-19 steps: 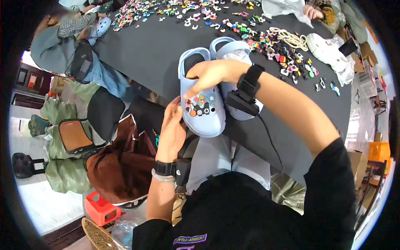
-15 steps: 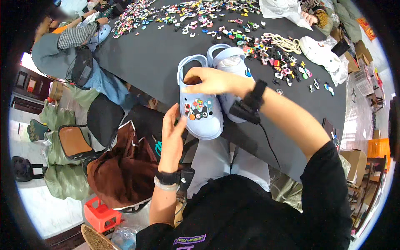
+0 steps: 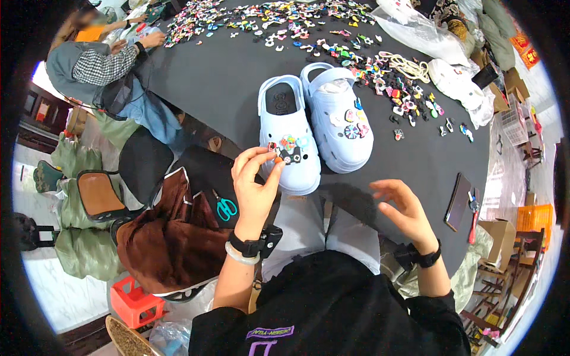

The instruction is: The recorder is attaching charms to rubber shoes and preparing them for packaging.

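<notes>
Two pale blue clogs stand side by side on the dark table, toes toward me. The left clog (image 3: 274, 126) carries a cluster of shoe charms on its toe, among them a black game-controller charm (image 3: 290, 156). My left hand (image 3: 254, 181) is at the left side of that toe, thumb and fingertips closed around a small orange charm (image 3: 278, 159). Whether the charm is fully seated in its hole cannot be seen. The right clog (image 3: 341, 147) also has several charms, and clear wrap inside. My right hand (image 3: 405, 212) hovers by the table's near edge, fingers apart, holding nothing.
Loose charms (image 3: 261, 18) spread across the far table, with a cord bundle (image 3: 409, 65) and white plastic bag (image 3: 454, 83) at right. A phone (image 3: 458, 202) lies near the right edge. Teal scissors (image 3: 225, 207) rest left of me. Another person (image 3: 104, 74) sits at far left.
My right hand has left the left clog's opening and drawn back to the lower right. My left fingertips have closed on the orange charm. The clogs appear slightly farther right.
</notes>
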`<state>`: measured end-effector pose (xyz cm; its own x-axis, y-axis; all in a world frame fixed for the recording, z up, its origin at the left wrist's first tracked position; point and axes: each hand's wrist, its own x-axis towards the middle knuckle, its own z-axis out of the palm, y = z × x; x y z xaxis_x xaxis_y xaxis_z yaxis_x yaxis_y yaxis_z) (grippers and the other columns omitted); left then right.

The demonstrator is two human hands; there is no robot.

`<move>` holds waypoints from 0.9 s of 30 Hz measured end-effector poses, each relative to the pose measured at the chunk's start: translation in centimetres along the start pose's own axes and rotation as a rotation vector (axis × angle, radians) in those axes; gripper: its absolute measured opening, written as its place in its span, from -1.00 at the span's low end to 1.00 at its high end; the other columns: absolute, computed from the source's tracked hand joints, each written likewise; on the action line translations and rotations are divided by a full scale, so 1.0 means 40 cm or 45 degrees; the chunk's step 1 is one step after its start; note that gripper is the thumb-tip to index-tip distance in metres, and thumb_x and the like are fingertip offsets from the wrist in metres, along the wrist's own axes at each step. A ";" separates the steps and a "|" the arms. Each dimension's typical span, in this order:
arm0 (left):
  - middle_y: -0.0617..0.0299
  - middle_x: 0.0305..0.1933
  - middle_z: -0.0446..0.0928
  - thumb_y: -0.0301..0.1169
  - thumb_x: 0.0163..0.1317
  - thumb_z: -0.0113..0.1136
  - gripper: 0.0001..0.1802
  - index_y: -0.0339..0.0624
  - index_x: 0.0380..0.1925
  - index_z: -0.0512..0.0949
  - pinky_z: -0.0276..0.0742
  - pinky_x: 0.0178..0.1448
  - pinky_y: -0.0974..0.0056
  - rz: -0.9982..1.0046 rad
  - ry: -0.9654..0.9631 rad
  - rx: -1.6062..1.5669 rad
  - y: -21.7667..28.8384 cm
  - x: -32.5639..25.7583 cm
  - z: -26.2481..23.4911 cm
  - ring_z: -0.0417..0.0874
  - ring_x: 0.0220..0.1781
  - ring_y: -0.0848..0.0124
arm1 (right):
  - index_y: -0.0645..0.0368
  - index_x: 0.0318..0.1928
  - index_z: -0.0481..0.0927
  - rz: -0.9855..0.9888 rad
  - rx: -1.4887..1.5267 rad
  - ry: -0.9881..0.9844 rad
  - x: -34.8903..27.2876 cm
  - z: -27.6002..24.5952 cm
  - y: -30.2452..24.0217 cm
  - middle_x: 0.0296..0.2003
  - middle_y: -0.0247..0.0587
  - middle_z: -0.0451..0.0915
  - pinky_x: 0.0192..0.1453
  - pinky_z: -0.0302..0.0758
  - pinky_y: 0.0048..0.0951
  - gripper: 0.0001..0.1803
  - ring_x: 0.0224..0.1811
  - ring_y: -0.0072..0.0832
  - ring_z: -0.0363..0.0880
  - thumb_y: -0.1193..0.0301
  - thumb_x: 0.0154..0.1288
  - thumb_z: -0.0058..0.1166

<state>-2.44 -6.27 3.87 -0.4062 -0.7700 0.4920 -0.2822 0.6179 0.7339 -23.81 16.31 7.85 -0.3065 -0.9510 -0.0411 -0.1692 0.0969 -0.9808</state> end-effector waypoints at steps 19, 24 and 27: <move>0.25 -0.17 0.55 -0.40 0.00 0.39 -0.77 -0.10 -0.28 0.67 0.28 0.10 0.17 0.186 -0.046 0.209 0.024 -0.008 -0.020 0.51 -0.06 0.28 | 0.24 0.10 0.45 0.080 0.230 0.293 -0.009 -0.005 0.088 0.00 -0.26 0.55 0.16 0.42 -0.48 -0.67 0.00 -0.55 0.51 0.56 0.33 0.05; 0.28 -0.21 0.53 -0.43 0.02 0.37 -0.80 -0.10 -0.30 0.68 0.27 0.08 0.18 0.248 -0.088 0.300 0.024 0.013 -0.036 0.51 -0.08 0.29 | 0.25 0.06 0.47 0.064 0.207 0.461 -0.020 -0.052 0.160 -0.04 -0.26 0.57 0.17 0.41 -0.51 -0.73 0.03 -0.55 0.51 0.57 0.36 0.03; 0.27 -0.16 0.55 -0.46 0.01 0.36 -0.79 -0.10 -0.28 0.67 0.27 0.13 0.18 0.234 -0.067 0.248 0.063 0.021 -0.051 0.51 -0.04 0.27 | 0.26 0.05 0.48 0.033 0.277 0.522 -0.032 -0.067 0.200 -0.07 -0.25 0.57 0.16 0.42 -0.51 -0.74 0.03 -0.55 0.51 0.57 0.37 0.02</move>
<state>-1.71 -5.70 7.10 -0.5094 -0.6358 0.5799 -0.3595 0.7695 0.5278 -27.29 19.11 0.59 -0.6607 -0.7500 -0.0299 0.0302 0.0133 -0.9995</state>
